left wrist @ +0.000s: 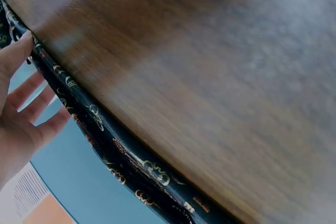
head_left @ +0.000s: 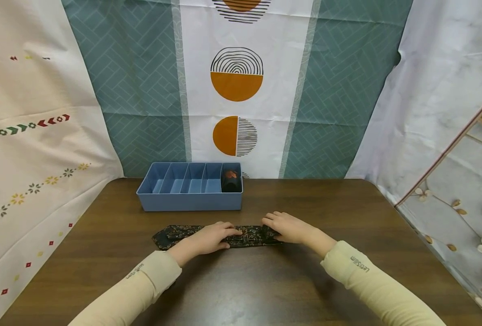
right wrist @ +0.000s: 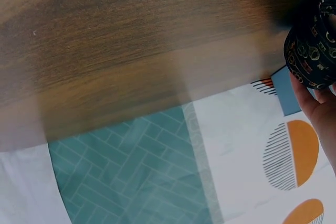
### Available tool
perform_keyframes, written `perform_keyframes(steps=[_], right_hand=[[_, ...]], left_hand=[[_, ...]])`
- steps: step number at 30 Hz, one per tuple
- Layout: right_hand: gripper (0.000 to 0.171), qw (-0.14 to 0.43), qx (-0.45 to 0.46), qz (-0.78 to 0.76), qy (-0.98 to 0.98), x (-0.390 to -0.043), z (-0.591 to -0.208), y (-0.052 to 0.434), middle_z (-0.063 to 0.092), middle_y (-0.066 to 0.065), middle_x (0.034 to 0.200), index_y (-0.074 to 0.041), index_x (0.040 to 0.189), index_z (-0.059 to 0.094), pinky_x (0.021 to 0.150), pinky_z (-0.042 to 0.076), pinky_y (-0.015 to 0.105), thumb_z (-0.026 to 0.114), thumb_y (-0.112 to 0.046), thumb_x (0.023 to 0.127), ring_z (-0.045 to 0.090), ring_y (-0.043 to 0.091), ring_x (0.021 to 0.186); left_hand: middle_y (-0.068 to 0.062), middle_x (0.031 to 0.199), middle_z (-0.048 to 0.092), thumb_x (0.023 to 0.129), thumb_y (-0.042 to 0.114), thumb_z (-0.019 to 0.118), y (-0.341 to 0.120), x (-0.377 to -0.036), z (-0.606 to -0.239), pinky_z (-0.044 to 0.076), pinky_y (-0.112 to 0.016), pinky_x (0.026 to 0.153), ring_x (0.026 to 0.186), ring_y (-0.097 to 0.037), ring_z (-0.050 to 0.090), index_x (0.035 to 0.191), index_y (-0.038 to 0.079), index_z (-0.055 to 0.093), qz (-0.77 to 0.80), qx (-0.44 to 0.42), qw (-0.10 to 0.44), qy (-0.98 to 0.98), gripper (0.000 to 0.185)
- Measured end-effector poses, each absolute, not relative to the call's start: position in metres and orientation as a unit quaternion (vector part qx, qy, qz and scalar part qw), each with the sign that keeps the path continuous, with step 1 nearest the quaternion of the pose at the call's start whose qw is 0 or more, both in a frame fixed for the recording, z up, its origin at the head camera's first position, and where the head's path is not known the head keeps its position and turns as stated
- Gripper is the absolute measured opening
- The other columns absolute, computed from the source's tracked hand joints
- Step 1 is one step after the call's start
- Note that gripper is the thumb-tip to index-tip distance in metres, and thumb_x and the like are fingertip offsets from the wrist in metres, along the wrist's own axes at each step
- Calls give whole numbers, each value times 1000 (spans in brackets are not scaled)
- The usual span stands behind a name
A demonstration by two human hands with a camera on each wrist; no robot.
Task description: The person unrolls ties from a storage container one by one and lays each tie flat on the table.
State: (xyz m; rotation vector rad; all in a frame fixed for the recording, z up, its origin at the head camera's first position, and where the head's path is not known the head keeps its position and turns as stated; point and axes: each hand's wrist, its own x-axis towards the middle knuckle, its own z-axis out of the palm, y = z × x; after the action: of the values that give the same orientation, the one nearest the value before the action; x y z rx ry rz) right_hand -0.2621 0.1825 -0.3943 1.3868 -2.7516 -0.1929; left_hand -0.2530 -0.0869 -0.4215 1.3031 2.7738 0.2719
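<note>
A dark necktie (head_left: 250, 237) with a small gold and red pattern lies lengthwise across the table, its pointed end to the left. My left hand (head_left: 209, 238) rests on its middle. In the left wrist view the thumb touches one edge of the necktie (left wrist: 123, 153), and the straight fingers (left wrist: 44, 103) reach the other edge. At its right end my right hand (head_left: 291, 226) grips the turned-over part, which appears as a round roll (right wrist: 310, 51) in the right wrist view, the fingers (right wrist: 302, 93) against its side.
Behind the necktie stands a blue divided box (head_left: 189, 202) with several compartments. A dark rolled piece (head_left: 231, 181) with a reddish motif sits in the rightmost one. Patterned curtains (head_left: 334, 90) hang along the back edge of the wooden table (head_left: 326, 194) and at both sides.
</note>
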Motion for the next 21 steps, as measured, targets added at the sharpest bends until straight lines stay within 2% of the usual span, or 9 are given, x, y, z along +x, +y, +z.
perform_keyframes(steps=[3,7,15,21], right_hand=[[49,27,452,-63,-890,-263,-395,183,58,7,107,-8,121,58,84,52,36,78,-12,77,59,23,95],[41,30,459,-56,-886,-264,-397,185,56,5,102,-11,115,61,81,52,34,78,-12,77,57,21,91],[39,21,450,-50,-891,-265,-395,186,58,5,105,-10,108,60,84,51,40,80,-13,75,58,23,97],[41,9,446,-55,-893,-265,-391,185,57,7,106,-7,110,59,82,53,36,80,-14,75,60,23,94]], left_hand=[[-9,127,56,88,18,66,-88,-253,-420,49,-41,93,116,-26,54,133,15,55,92,424,33,900,46],[-8,127,56,88,18,66,-89,-253,-421,49,-41,93,116,-25,54,133,16,55,95,424,32,900,46],[-8,128,55,88,19,66,-91,-255,-424,49,-41,94,117,-25,54,133,16,54,89,426,29,900,46],[-9,130,54,89,19,65,-95,-254,-424,48,-42,95,119,-27,53,134,16,54,97,421,36,901,46]])
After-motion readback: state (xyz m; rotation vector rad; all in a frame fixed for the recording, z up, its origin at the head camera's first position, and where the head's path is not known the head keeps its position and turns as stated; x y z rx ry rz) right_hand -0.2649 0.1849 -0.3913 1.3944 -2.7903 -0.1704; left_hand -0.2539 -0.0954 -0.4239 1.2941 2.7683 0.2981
